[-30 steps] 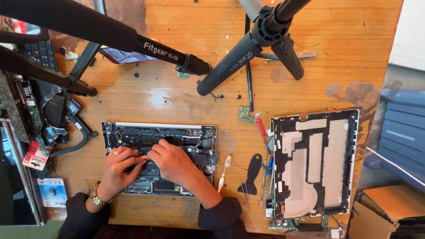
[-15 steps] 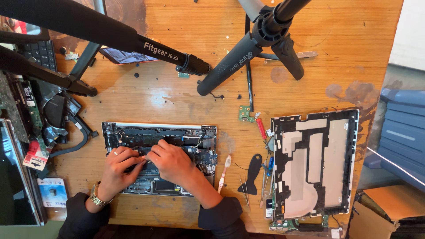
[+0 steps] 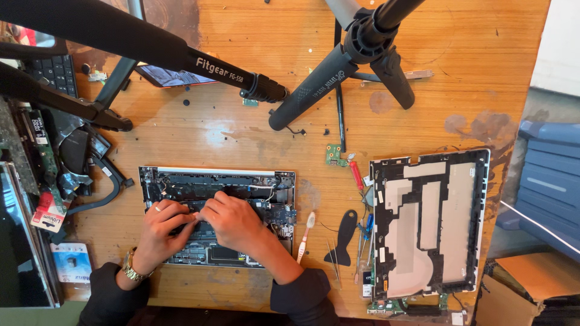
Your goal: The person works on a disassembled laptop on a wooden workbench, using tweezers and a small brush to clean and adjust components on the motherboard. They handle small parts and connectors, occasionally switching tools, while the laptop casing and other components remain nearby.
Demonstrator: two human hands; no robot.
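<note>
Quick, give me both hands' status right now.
Left hand: fingers curled, pressing on the opened laptop base; whether it grips anything cannot be told.
Right hand: fingers bent down into the same base; grip cannot be told.

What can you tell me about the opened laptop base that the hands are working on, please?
The opened laptop base lies flat on the wooden table, long side toward the person, its bottom cover off. A pale metal rim frames dark insides: circuit boards, thin cables and a black strip along the far edge. The left hand and right hand both rest on its middle, fingertips down among the parts and hiding them. A toothbrush lies just beside its right end.
</note>
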